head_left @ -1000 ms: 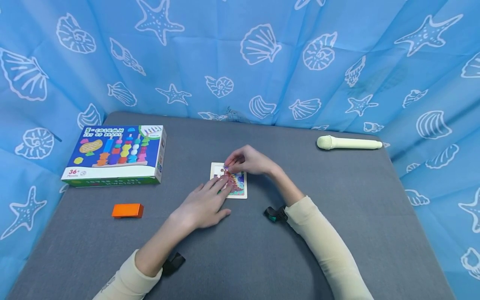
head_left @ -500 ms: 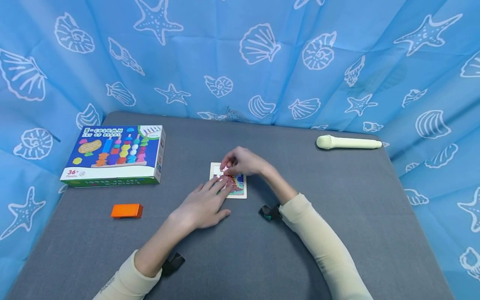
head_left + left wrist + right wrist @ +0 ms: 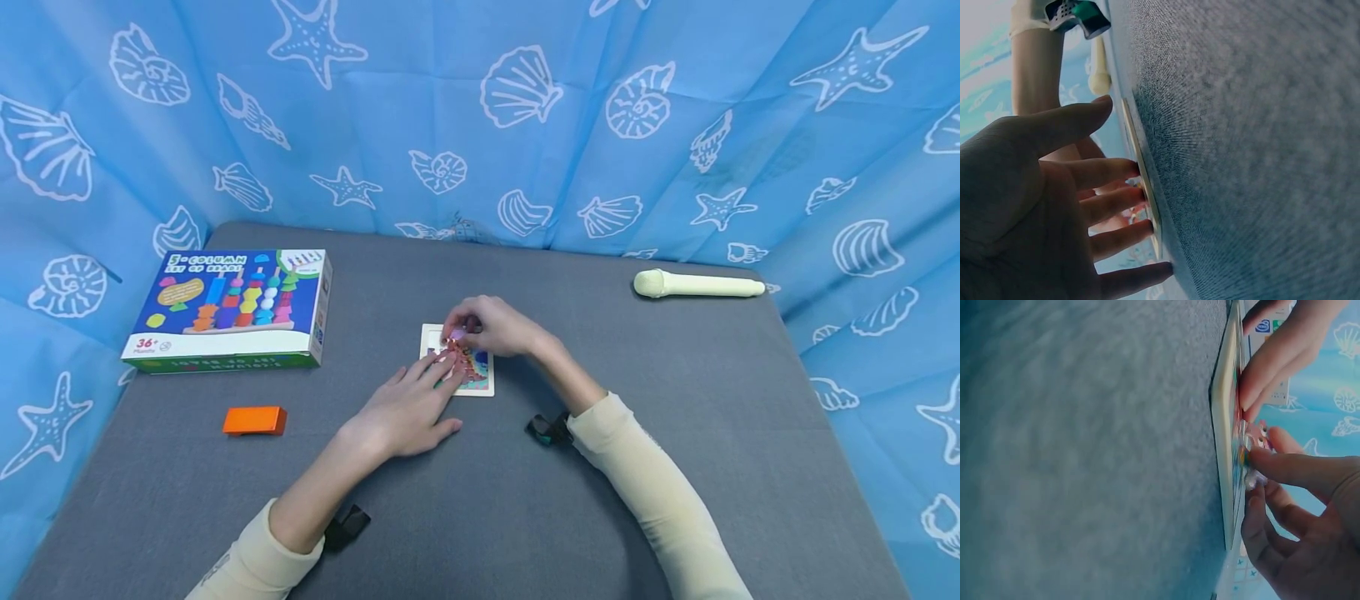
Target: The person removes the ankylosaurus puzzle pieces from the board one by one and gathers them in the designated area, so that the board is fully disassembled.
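Note:
A small jigsaw puzzle in a pale frame (image 3: 486, 390) lies flat on the table, its colourful picture partly covered by both hands. My left hand (image 3: 408, 412) reaches over it from the left, fingers spread and fairly straight, their tips resting on the board. In the left wrist view the left hand (image 3: 1041, 206) has its thumb held apart from the board. My right hand (image 3: 501, 325) pinches a puzzle piece (image 3: 1260, 434) between thumb and fingers at the upper part of the board. The piece is pinkish with printed eyes and stands tilted against the board in the right wrist view.
A boxed bead set (image 3: 228, 308) stands at the back left. Nearer the front lies an orange block (image 3: 255, 421). A pale green toy microphone (image 3: 697, 286) lies at the back right. Behind the grey table (image 3: 465, 517) hangs a blue curtain (image 3: 480, 125) with shell prints.
The right hand shifts slightly left and then back, turning the piece at the board's upper part. The left hand stays in place.

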{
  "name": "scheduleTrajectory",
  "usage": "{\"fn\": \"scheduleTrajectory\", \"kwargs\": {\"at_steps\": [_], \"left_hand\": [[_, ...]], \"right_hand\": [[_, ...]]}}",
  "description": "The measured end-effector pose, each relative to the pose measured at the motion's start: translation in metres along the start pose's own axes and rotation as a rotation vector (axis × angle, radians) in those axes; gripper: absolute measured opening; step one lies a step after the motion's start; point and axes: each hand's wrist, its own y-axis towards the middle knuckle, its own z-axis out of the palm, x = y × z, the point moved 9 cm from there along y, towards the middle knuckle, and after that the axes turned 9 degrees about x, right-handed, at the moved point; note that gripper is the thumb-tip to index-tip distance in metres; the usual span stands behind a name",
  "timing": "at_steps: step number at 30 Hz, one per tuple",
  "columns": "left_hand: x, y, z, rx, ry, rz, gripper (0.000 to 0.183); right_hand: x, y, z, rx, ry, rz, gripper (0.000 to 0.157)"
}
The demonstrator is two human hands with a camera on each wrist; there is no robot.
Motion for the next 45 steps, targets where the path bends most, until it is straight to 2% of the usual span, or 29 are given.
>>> {"fn": "scheduleTrajectory", "kwargs": {"at_steps": [7, 10, 19, 30, 39, 45], "left_hand": [[0.001, 0.001, 0.001, 0.0, 0.002, -0.002, 0.074], [0.001, 0.001, 0.0, -0.004, -0.001, 0.001, 0.074], [0.0, -0.001, -0.001, -0.01, -0.002, 0.0, 0.075], [-0.002, -0.003, -0.002, -0.011, -0.019, 0.011, 0.073], [-0.002, -0.004, -0.003, -0.018, -0.035, 0.027, 0.072], [-0.001, -0.004, -0.003, -0.014, -0.044, 0.025, 0.072]], "right_hand": [[-0.006, -0.012, -0.01, -0.028, 0.102, -0.068, 0.017], [-0.012, -0.022, -0.017, -0.038, 0.159, -0.072, 0.019], [-0.046, -0.056, -0.036, -0.056, 0.291, 0.012, 0.024], [-0.085, -0.093, -0.056, -0.087, 0.3, 0.106, 0.027], [-0.115, -0.103, -0.063, -0.106, 0.281, 0.176, 0.02], [-0.119, -0.104, -0.065, -0.103, 0.239, 0.202, 0.018]]}}
